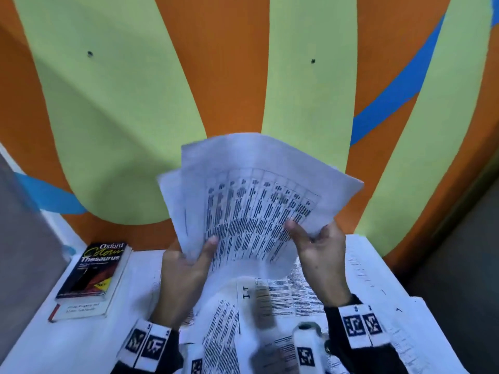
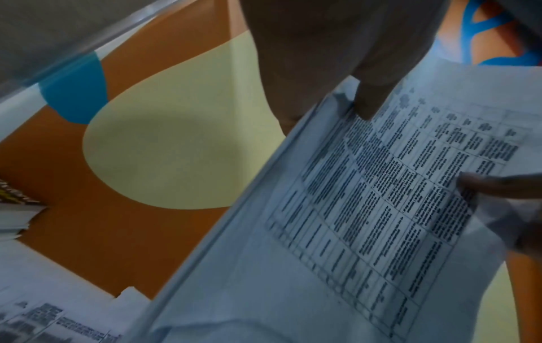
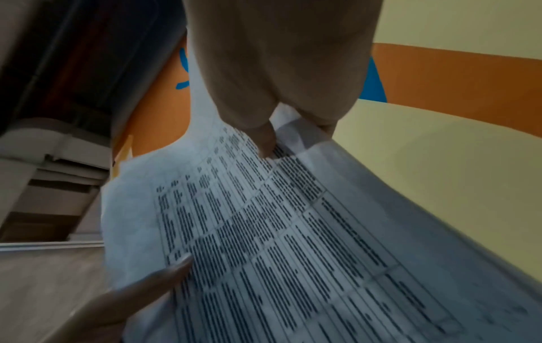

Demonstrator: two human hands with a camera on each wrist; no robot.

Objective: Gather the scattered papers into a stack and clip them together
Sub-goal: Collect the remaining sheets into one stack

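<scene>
Both hands hold a loose bundle of papers (image 1: 256,206) up above the desk (image 1: 81,344), tilted back toward the striped wall at the far side. The left hand (image 1: 183,268) grips the bundle's lower left edge, thumb lying on the printed front sheet and the other fingers hidden behind it. The right hand (image 1: 318,252) grips the lower right edge in the same way, thumb on the front, the rest behind. In the left wrist view the thumb (image 2: 369,102) presses the top sheet near its edge, and the sheet edges beside it sit stepped, not flush.

More papers on the desk (image 1: 280,295) lie under and near the hands, overlapping at odd angles, so the gathering looks only partly done. A thesaurus (image 1: 94,271) rests on the desk to the left, well apart from the bundle. No clip can be made out; a blurred white object (image 1: 307,344) near the right wrist cannot be identified.

The sheets are thin, light and floppy: they bow and fan where they rise past the hands. They will likely slide over one another easily, so a loose pinch at one corner could let the bundle splay. Holding both side edges, as now, suits tapping the bottom edge on the desk to square it. The remaining sheets would be best lifted by an edge or corner, since flat paper is hard to get under. A clip should go on a squared corner or the top edge.
</scene>
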